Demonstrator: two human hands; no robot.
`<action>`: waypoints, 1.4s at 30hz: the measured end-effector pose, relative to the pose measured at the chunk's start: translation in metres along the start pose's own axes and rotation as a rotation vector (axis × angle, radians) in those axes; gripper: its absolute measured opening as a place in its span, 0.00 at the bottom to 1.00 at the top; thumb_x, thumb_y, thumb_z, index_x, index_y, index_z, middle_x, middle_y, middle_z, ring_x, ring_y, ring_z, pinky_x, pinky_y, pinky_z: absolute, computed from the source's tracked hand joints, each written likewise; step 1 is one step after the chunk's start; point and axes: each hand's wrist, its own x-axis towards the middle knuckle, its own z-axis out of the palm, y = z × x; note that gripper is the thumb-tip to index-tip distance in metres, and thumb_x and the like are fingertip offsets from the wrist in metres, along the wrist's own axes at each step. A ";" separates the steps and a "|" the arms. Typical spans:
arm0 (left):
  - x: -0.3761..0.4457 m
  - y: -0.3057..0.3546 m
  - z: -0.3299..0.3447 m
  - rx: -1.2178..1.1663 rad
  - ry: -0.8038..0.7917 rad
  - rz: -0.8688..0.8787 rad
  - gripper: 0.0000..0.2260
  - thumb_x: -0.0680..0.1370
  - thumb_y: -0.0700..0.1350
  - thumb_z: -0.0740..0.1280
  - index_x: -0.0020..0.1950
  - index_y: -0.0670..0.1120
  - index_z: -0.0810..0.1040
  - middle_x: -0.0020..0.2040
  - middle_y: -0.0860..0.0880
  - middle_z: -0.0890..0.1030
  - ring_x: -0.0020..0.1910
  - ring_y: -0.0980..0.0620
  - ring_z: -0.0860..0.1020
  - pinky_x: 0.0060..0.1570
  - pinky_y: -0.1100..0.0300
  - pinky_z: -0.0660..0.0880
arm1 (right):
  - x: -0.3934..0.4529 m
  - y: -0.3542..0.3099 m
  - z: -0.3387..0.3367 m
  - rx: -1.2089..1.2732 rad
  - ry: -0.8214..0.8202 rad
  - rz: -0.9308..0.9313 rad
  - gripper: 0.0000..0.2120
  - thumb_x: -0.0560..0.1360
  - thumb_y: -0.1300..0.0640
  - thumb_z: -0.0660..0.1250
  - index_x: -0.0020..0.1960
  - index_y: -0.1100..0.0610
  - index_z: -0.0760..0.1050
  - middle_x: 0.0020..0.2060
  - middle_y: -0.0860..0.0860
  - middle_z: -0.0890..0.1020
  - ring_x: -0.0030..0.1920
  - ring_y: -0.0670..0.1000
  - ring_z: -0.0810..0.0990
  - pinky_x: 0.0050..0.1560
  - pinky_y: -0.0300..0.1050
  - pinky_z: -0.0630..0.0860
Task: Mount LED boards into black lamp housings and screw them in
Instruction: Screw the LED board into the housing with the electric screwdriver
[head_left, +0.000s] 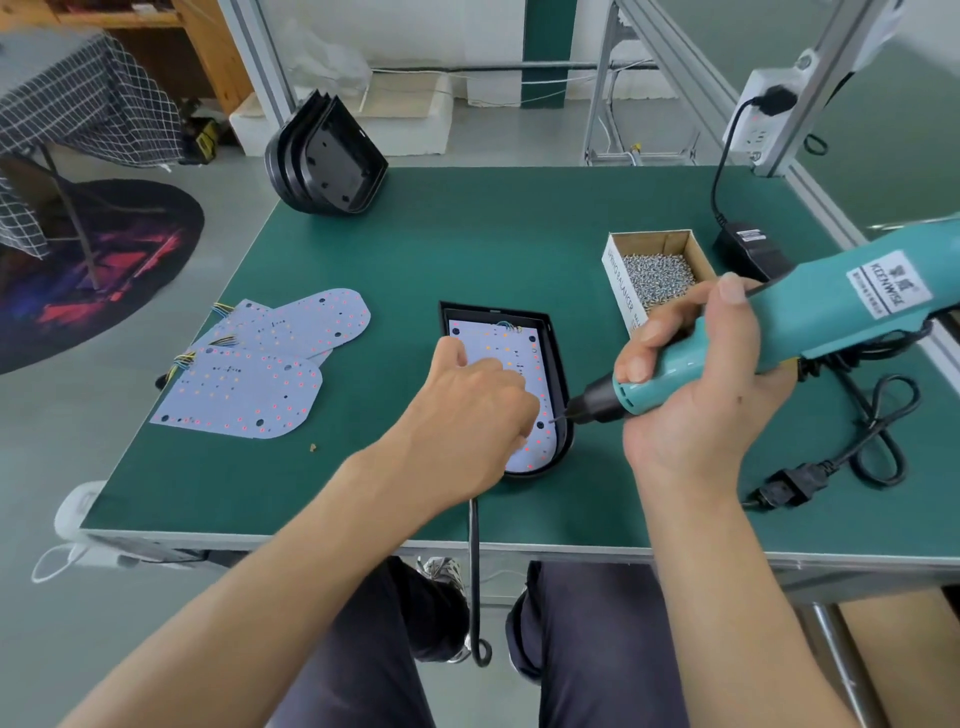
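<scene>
A black lamp housing (558, 364) lies in the middle of the green table (467, 249) with a white LED board (498, 340) seated inside it. My left hand (475, 400) lies over the board with its fingers curled down near the lower right corner; what its fingertips hold is hidden. My right hand (691, 379) grips a teal electric screwdriver (810, 322), whose bit tip points left at the board's lower right edge, just beside my left fingertips.
Loose LED boards (260, 364) lie in a pile on the left. A stack of black housings (327, 156) stands at the back left. An open cardboard box of screws (657, 275) sits behind my right hand. A black power adapter (748, 249) and cable (852, 457) lie at the right.
</scene>
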 end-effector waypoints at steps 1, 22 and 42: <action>0.000 0.000 0.000 0.004 -0.004 -0.003 0.07 0.81 0.47 0.62 0.48 0.52 0.80 0.46 0.53 0.78 0.49 0.49 0.76 0.53 0.50 0.58 | 0.000 0.000 0.000 0.005 -0.001 0.000 0.10 0.79 0.56 0.65 0.52 0.63 0.68 0.28 0.55 0.72 0.22 0.53 0.66 0.29 0.42 0.63; -0.005 -0.007 0.009 0.066 0.000 0.009 0.06 0.83 0.51 0.63 0.53 0.49 0.74 0.48 0.51 0.76 0.49 0.46 0.73 0.53 0.51 0.59 | -0.003 -0.004 0.000 0.036 -0.018 0.042 0.09 0.79 0.55 0.65 0.42 0.57 0.70 0.29 0.54 0.74 0.22 0.53 0.67 0.30 0.41 0.64; -0.015 -0.015 0.016 -0.138 0.026 0.031 0.06 0.85 0.45 0.56 0.54 0.48 0.73 0.48 0.51 0.74 0.48 0.45 0.73 0.56 0.50 0.62 | -0.015 0.016 0.007 -0.008 -0.087 0.023 0.13 0.75 0.51 0.68 0.46 0.60 0.69 0.27 0.55 0.72 0.22 0.54 0.66 0.30 0.43 0.65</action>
